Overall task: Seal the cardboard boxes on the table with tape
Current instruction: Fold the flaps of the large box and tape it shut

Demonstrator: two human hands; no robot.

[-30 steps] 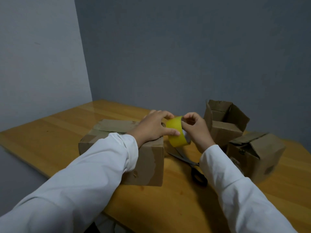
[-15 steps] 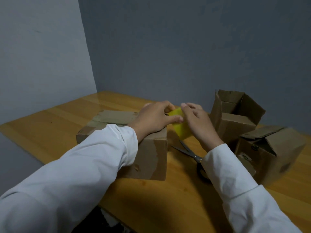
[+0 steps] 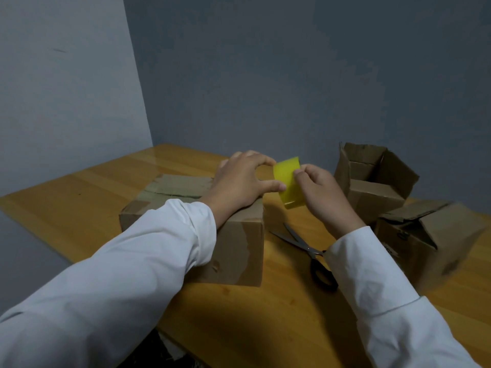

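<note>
A yellow roll of tape [image 3: 288, 181] is held between both hands above the table, just right of a closed cardboard box [image 3: 233, 243]. My left hand [image 3: 241, 181] rests over the box's far right top corner and pinches the roll's left edge with thumb and fingers. My right hand [image 3: 318, 192] grips the roll from the right, its fingertips on the roll's face. Two more cardboard boxes stand to the right: one open-topped [image 3: 372, 187] and one with loose flaps [image 3: 430, 235].
Black-handled scissors [image 3: 308, 251] lie on the wooden table [image 3: 79, 197] between the closed box and my right sleeve. Grey walls meet in a corner behind the table. The table's near edge runs diagonally at the lower left.
The tape roll has lifted a little and turned, showing more of its yellow face. My right hand slid from over the roll to its right side. The view shifted slightly.
</note>
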